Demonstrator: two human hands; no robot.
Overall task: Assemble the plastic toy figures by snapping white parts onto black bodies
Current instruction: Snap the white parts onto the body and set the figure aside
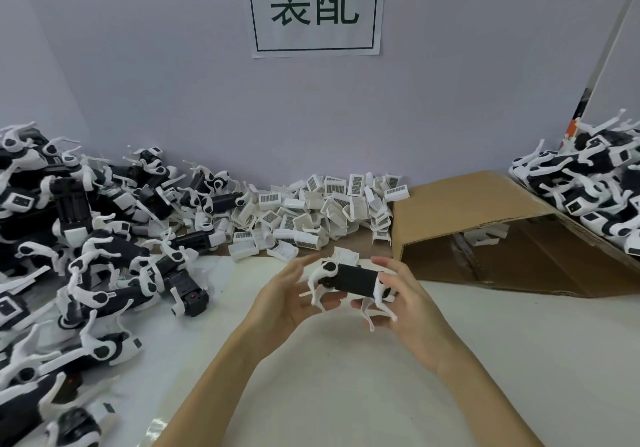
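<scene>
Figure [349,282] was held above the table [381,377], right hand [408,302] gripping its rear, left hand [289,294] open-fingered beside its front legs; left pile [76,238] apparently awaited white parts [318,204], right pile [588,183] looked finished.

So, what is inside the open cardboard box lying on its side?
Inside the cardboard box, a few loose white parts lie near its back. The deeper right end is hidden by the toy pile.

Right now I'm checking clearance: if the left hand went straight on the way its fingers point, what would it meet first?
Probably the toy figure held by the right hand; the left hand points up-right at its white front leg, nearly touching. Depth is unclear.
</scene>
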